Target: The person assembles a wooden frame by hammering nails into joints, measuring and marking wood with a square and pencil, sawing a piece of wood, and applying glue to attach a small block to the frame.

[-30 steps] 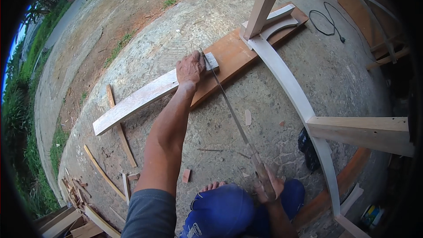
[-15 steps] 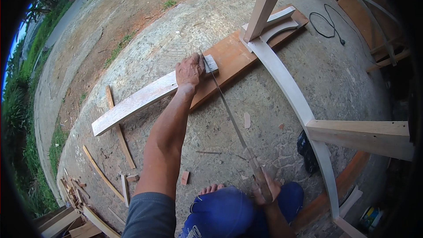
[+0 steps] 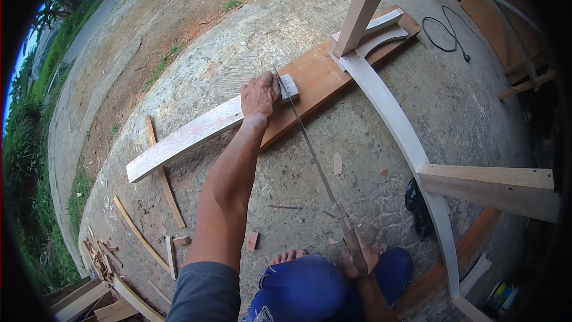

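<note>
My left hand (image 3: pixel 260 95) is closed over a pale, slightly curved wooden beam (image 3: pixel 185 137), close to its far right end. That end rests on a reddish-brown plank (image 3: pixel 322 74) lying on the ground. Just right of my left fingers, the thin blade of a handsaw (image 3: pixel 314 161) lies across the beam. The saw slants down toward me, and its handle end is in my closed right hand (image 3: pixel 369 255), beside my blue-clad knee. How deep the blade sits in the wood cannot be made out.
A curved pale wooden frame (image 3: pixel 393 122) with upright posts (image 3: pixel 364 9) stands at the right, partly on the plank. A black cable (image 3: pixel 451 36) and a black plastic bag (image 3: pixel 419 209) lie nearby. Wood strips (image 3: pixel 165 188) and offcuts litter the concrete at left.
The whole scene sits slightly farther right in the picture. Both hands keep their grips, and the saw has hardly shifted against the beam.
</note>
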Tool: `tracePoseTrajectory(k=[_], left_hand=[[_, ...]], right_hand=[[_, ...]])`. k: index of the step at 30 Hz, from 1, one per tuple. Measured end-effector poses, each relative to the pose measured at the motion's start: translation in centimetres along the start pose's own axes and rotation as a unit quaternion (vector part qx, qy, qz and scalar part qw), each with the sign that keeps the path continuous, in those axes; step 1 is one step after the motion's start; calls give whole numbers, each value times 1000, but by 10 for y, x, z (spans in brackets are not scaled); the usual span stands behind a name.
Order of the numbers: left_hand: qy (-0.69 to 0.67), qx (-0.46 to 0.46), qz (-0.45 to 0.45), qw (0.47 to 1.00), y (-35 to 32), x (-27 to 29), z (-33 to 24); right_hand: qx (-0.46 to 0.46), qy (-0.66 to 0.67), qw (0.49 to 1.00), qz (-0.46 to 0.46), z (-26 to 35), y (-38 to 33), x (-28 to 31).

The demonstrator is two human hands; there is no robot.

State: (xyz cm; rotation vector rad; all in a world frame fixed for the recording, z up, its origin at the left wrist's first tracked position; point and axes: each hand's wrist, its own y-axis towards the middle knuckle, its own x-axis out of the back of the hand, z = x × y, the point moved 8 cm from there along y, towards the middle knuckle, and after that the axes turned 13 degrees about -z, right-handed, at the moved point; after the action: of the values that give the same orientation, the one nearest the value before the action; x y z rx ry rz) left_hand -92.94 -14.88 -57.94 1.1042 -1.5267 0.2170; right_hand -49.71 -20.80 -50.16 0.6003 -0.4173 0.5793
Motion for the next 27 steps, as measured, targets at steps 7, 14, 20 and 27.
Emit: tracePoseTrajectory(k=[7,14,20,27], left_hand=[[9,-5,12,1000,4,-8,-12],[12,2,8,1000,-3,-2,1],[-9,-13,-6,1000,12,-6,-14],[7,14,-9,1000,-3,2,2]], right_hand=[[-25,113,989,-87,-24,164,-101],[-29,-31,999,15,-10,-35,12],[-24,134,987,-82,-21,169,-96],[26,-52,998,21,-20,2,-12]])
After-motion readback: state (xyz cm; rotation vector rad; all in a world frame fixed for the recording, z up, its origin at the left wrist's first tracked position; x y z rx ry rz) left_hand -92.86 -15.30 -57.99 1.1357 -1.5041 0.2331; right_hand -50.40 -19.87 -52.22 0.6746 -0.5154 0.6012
